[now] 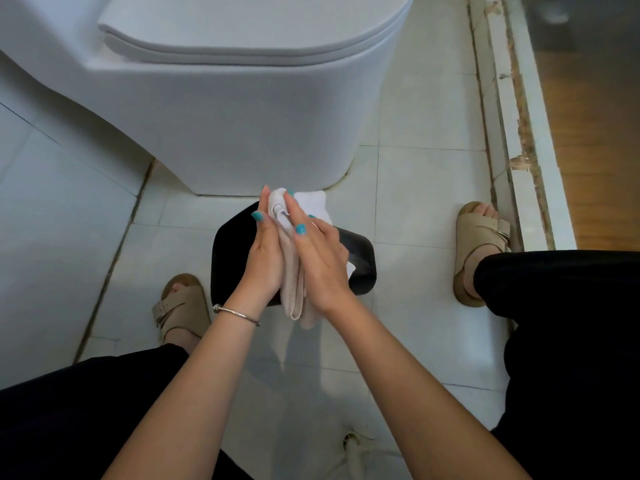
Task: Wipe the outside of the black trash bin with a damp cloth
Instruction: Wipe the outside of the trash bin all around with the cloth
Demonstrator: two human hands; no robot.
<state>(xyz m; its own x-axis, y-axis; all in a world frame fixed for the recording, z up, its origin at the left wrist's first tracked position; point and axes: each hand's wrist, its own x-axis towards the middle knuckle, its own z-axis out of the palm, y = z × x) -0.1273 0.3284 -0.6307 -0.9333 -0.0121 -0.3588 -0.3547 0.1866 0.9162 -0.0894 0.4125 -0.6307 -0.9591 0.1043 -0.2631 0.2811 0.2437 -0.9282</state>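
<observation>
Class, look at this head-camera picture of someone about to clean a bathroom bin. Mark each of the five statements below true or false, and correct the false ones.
1. The cloth is pressed between the left hand and the right hand. True.
2. The black trash bin stands on top of the toilet lid. False: it stands on the tiled floor, in front of the toilet.
3. A bracelet is worn on the left wrist. True.
4. The person is barefoot. False: both feet wear beige sandals.
5. The cloth is spread flat on the floor. False: it hangs folded between the palms, above the bin.
</observation>
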